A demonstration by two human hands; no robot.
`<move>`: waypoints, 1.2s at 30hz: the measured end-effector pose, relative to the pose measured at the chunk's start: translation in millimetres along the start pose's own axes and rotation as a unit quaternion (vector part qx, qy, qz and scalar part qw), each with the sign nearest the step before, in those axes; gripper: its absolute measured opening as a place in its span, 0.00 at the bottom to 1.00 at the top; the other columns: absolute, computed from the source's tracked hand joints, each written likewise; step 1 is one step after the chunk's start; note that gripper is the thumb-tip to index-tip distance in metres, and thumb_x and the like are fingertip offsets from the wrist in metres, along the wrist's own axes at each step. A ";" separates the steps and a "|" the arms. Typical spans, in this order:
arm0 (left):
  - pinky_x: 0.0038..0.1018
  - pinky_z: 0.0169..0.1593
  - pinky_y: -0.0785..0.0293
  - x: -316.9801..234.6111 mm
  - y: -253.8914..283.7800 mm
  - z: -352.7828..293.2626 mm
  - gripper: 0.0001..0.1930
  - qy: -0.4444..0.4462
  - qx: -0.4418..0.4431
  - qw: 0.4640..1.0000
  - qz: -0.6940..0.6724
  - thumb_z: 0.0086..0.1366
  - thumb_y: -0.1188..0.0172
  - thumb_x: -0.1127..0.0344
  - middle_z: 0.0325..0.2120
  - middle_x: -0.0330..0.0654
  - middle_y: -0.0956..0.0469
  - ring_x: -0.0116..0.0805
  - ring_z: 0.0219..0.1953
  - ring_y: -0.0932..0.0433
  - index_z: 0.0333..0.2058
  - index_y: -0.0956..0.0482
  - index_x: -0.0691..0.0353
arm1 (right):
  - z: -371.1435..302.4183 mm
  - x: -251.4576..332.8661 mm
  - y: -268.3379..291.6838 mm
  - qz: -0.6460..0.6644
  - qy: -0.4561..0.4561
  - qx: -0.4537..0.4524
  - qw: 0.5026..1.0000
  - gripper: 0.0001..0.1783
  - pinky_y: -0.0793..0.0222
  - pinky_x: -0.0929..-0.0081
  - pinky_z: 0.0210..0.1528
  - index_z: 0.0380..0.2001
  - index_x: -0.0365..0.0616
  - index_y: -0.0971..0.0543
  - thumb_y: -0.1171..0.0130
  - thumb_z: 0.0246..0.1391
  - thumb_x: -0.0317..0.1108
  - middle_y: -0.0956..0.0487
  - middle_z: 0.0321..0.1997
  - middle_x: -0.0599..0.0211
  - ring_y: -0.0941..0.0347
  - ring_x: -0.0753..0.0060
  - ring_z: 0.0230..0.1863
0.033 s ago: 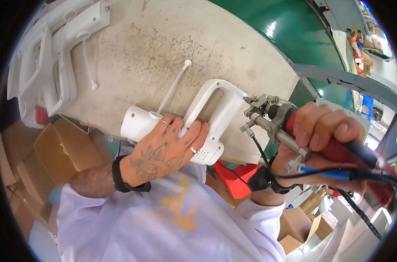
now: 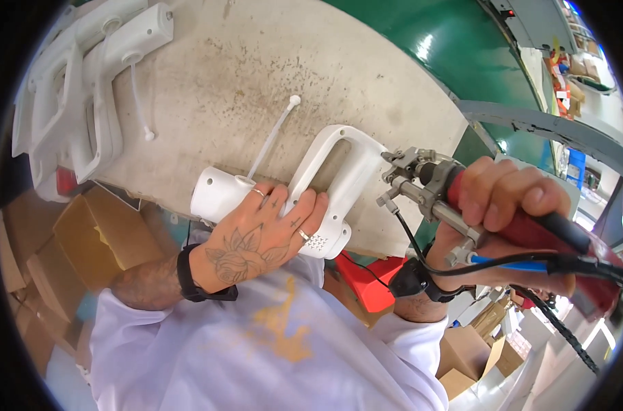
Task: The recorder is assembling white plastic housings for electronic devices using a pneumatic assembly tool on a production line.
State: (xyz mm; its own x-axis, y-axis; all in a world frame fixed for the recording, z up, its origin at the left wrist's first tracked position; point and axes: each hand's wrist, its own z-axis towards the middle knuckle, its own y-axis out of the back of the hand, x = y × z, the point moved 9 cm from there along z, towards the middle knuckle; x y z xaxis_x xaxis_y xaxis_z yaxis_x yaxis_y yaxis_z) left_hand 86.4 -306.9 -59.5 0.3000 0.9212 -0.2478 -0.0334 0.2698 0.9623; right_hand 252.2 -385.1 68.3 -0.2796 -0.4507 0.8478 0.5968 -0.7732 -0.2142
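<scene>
Desk (image 2: 270, 61): pale, speckled top, carrying all the white parts; used below as the landmark.

Green surface (image 2: 421, 41): beyond the desk's far right edge.

Boxes (image 2: 85, 233): brown cardboard, below the desk's left near edge; more lay below its right end.

Stack (image 2: 85, 89): white moulded casings with handle loops, at the desk's far left corner, a thin white tube hanging from one.

Casing (image 2: 325, 185): white plastic, with a closed handle loop and a thin white tube rising from its round end; lay at the desk's near edge, partly overhanging it.

Left hand (image 2: 263, 236): pressed flat on the casing, fingers spread apart, not closed around it; rings on two fingers, black wristband behind.

Right hand (image 2: 503, 212): off the desk's near right edge, fingers clamped around the tool's red grip.

Tool (image 2: 435, 188): red grip, metal head with fittings, its tip just beside the casing's handle loop; contact could not be told. Black and blue lines trailed from it.

Red object (image 2: 366, 281): under the desk's near edge, partly hidden.
</scene>
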 end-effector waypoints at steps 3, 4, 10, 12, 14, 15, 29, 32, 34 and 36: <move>0.36 0.52 0.29 0.9 -0.6 -2.8 0.26 0.010 -0.006 1.000 -0.002 0.59 0.45 0.65 0.48 0.44 0.28 0.41 0.41 0.27 0.57 0.27 0.66 | -0.4 -4.9 -3.7 -0.010 -0.009 -0.012 1.000 0.42 0.45 0.79 0.23 0.40 0.43 0.26 0.45 0.50 0.77 0.34 0.20 0.74 0.40 0.76 0.19; 0.37 0.52 0.29 2.2 -1.0 -4.1 0.26 0.017 -0.008 1.000 -0.010 0.59 0.44 0.65 0.48 0.43 0.28 0.42 0.42 0.26 0.57 0.27 0.66 | 2.8 3.2 -1.5 0.009 -0.017 0.061 0.998 0.45 0.40 0.75 0.23 0.48 0.37 0.29 0.42 0.52 0.74 0.31 0.23 0.68 0.36 0.71 0.21; 0.43 0.63 0.34 1.0 6.8 -6.1 0.31 0.010 -0.023 0.999 -0.040 0.59 0.39 0.59 0.58 0.47 0.32 0.50 0.56 0.31 0.60 0.30 0.64 | 0.6 81.0 -45.7 0.030 0.069 0.144 0.987 0.40 0.34 0.71 0.30 0.63 0.36 0.36 0.40 0.61 0.58 0.29 0.29 0.67 0.30 0.69 0.27; 0.45 0.66 0.38 8.0 13.8 -10.7 0.36 0.021 0.001 0.997 -0.080 0.56 0.36 0.54 0.61 0.47 0.34 0.52 0.60 0.34 0.62 0.32 0.63 | 3.4 73.2 -49.1 0.030 0.088 0.053 0.994 0.38 0.45 0.80 0.27 0.53 0.37 0.27 0.38 0.57 0.63 0.32 0.25 0.75 0.37 0.81 0.23; 0.47 0.69 0.42 17.5 19.0 -19.2 0.41 0.033 0.025 0.992 -0.121 0.54 0.33 0.48 0.64 0.48 0.37 0.54 0.65 0.38 0.63 0.33 0.63 | 10.8 63.6 -57.3 0.002 0.066 0.111 0.992 0.39 0.45 0.80 0.27 0.54 0.37 0.27 0.38 0.57 0.63 0.32 0.25 0.75 0.37 0.80 0.24; 0.49 0.70 0.46 29.6 19.0 -25.7 0.46 0.072 0.039 0.989 -0.122 0.50 0.31 0.44 0.65 0.47 0.38 0.55 0.67 0.41 0.65 0.35 0.60 | 13.1 53.8 -67.0 -0.028 0.043 0.165 0.985 0.40 0.45 0.79 0.27 0.55 0.36 0.27 0.39 0.57 0.64 0.32 0.25 0.74 0.37 0.79 0.24; 0.46 0.63 0.35 65.0 18.0 -47.8 0.27 0.134 0.019 0.989 -0.065 0.57 0.41 0.62 0.53 0.46 0.29 0.48 0.54 0.30 0.58 0.28 0.57 | 20.4 -4.5 -74.3 0.031 -0.016 0.122 0.992 0.47 0.45 0.76 0.25 0.48 0.39 0.24 0.47 0.51 0.78 0.33 0.22 0.72 0.37 0.75 0.20; 0.45 0.62 0.34 65.7 15.8 -46.6 0.25 0.133 0.010 0.990 -0.055 0.59 0.43 0.64 0.49 0.45 0.28 0.47 0.52 0.30 0.56 0.27 0.58 | 17.8 -16.7 -70.3 0.027 -0.017 0.096 0.995 0.45 0.44 0.76 0.24 0.43 0.40 0.25 0.48 0.51 0.78 0.33 0.22 0.71 0.37 0.74 0.20; 0.45 0.61 0.33 65.6 14.5 -45.3 0.24 0.131 0.004 0.990 -0.054 0.59 0.43 0.64 0.48 0.45 0.28 0.47 0.51 0.29 0.56 0.26 0.58 | 19.3 -20.5 -65.1 0.023 -0.014 0.085 0.996 0.44 0.43 0.76 0.24 0.40 0.40 0.26 0.48 0.51 0.78 0.33 0.22 0.71 0.37 0.74 0.20; 0.44 0.61 0.33 62.6 16.0 -47.5 0.24 0.127 0.002 0.990 -0.053 0.59 0.44 0.64 0.46 0.45 0.27 0.46 0.50 0.29 0.56 0.26 0.58 | 18.5 -21.5 -64.4 0.019 -0.038 0.109 0.993 0.42 0.42 0.76 0.24 0.39 0.42 0.28 0.50 0.54 0.77 0.34 0.21 0.71 0.38 0.74 0.19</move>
State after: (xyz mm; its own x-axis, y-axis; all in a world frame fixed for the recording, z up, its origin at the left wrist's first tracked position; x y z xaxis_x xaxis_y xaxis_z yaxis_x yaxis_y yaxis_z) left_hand 59.4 -231.6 -65.0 0.0517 0.9287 -0.3673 -0.0113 0.3683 0.9296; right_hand 233.7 -317.3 72.8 -0.2005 -0.4366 0.8770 0.7564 -0.6379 -0.1447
